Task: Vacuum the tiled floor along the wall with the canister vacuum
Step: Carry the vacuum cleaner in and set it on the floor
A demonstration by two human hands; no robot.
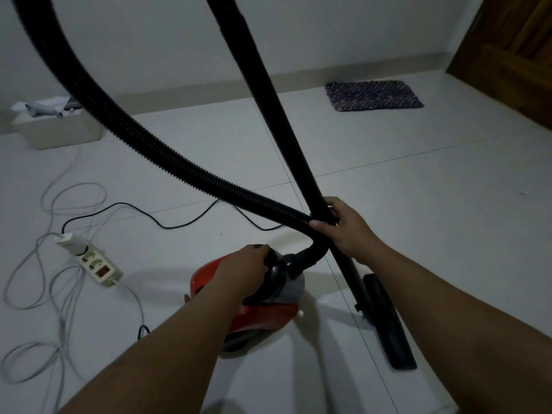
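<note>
A red and grey canister vacuum (268,318) sits on the tiled floor (433,219) in front of me. My left hand (248,264) is closed on the black handle on top of the canister. My right hand (343,225) grips the rigid black wand (268,94), where the ribbed black hose (134,135) crosses it. The wand runs down to the black floor nozzle (388,321), which lies on the tiles to the right of the canister. The hose loops up out of view at the top left and bends into the canister's front.
A white power strip (92,261) with a plug lies at the left among loose grey and black cables (59,294). A white box (56,127) stands by the wall. A dark mat (373,95) lies near the baseboard, beside a wooden door (513,55).
</note>
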